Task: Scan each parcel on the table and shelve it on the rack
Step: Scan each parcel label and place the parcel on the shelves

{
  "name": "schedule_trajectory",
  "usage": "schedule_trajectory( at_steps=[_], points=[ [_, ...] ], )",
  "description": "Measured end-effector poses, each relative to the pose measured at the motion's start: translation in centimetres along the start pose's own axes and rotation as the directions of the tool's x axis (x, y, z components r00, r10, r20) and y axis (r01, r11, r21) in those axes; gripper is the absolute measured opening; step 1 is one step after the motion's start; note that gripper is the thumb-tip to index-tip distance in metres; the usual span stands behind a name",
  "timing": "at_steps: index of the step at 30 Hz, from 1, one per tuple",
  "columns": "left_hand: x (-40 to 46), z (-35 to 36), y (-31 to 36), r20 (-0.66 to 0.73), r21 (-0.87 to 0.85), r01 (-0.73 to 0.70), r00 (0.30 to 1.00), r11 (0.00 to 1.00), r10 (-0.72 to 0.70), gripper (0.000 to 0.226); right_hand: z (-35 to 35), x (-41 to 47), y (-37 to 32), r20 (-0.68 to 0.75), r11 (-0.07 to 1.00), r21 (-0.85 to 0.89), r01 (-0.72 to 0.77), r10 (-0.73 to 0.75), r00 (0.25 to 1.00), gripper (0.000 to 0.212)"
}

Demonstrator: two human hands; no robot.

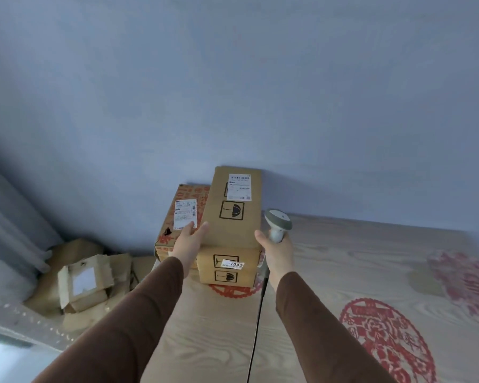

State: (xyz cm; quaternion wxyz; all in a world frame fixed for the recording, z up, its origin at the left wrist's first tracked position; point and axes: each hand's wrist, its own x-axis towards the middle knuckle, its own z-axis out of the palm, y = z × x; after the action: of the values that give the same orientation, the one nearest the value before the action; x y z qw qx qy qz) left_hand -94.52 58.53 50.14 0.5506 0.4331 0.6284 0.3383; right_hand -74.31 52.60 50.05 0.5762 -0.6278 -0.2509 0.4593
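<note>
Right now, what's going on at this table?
A person in brown sleeves stands at a wood-grain table holding two parcels. The left hand reaches with straight fingers to the left side of the long plain cardboard box, beside the red-printed cardboard box behind it. The right hand grips a white handheld barcode scanner, its black cable trailing down. The long box carries a white shipping label and a 1042 sticker. Torn cardboard lies on the floor at left.

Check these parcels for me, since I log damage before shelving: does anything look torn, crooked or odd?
Yes. The red-printed box by the left hand has a dark torn hole near its shipping label's lower left corner. The long box lies on top of a smaller box and overhangs it. Torn, opened cartons are heaped on the floor left of the table.
</note>
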Motion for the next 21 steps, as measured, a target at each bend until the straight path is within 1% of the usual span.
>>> schedule_trajectory(
  at_steps=[2,4,8,9,10,12,13,14,17,18,21],
  points=[
    [0.8,0.6,0.0,0.015,0.003,0.010,1.000,1.000,-0.010,0.072,0.2,1.3,0.8,0.008,0.999,0.008,-0.050,0.050,0.999,0.037],
    [1.5,1.0,-0.3,0.039,-0.012,0.014,0.999,1.000,-0.013,0.072,0.5,2.2,1.6,0.026,0.994,0.027,-0.103,0.102,0.994,0.041],
    [2.8,1.3,-1.6,0.035,-0.053,0.030,0.999,0.998,-0.028,0.066,0.6,3.6,3.1,0.051,0.984,0.080,-0.157,0.153,0.987,0.068],
    [2.8,1.4,-1.8,0.035,-0.075,0.033,0.999,0.997,-0.031,0.064,0.4,3.7,3.2,0.059,0.983,0.089,-0.160,0.156,0.986,0.070],
    [2.6,1.5,-1.9,0.038,-0.090,0.035,0.999,0.995,-0.032,0.065,0.3,3.6,3.2,0.071,0.983,0.091,-0.158,0.152,0.986,0.066],
    [2.2,1.6,-2.3,0.045,-0.120,0.031,0.999,0.992,-0.025,0.074,-0.4,3.1,3.0,0.081,0.981,0.107,-0.161,0.152,0.985,0.054],
    [1.8,1.7,-2.4,0.050,-0.138,0.030,0.998,0.990,-0.024,0.080,-0.8,2.7,2.9,0.081,0.980,0.119,-0.158,0.149,0.985,0.051],
    [1.4,1.8,-2.4,0.051,-0.146,0.032,0.998,0.989,-0.024,0.080,-1.2,2.2,2.9,0.077,0.979,0.131,-0.154,0.145,0.986,0.050],
    [-0.8,2.5,-1.4,0.050,-0.194,0.010,0.999,0.981,0.000,0.053,-2.6,0.3,2.6,0.066,0.979,0.165,-0.122,0.113,0.991,0.050],
    [-1.7,2.7,-1.0,0.043,-0.221,0.000,0.999,0.975,0.009,0.047,-3.1,-0.6,2.4,0.064,0.979,0.173,-0.104,0.094,0.993,0.050],
    [-4.7,2.9,0.2,0.034,-0.341,0.001,0.999,0.940,0.011,0.039,-4.7,-3.5,1.4,0.041,0.987,0.159,-0.039,0.033,0.999,0.048]
  ],
)
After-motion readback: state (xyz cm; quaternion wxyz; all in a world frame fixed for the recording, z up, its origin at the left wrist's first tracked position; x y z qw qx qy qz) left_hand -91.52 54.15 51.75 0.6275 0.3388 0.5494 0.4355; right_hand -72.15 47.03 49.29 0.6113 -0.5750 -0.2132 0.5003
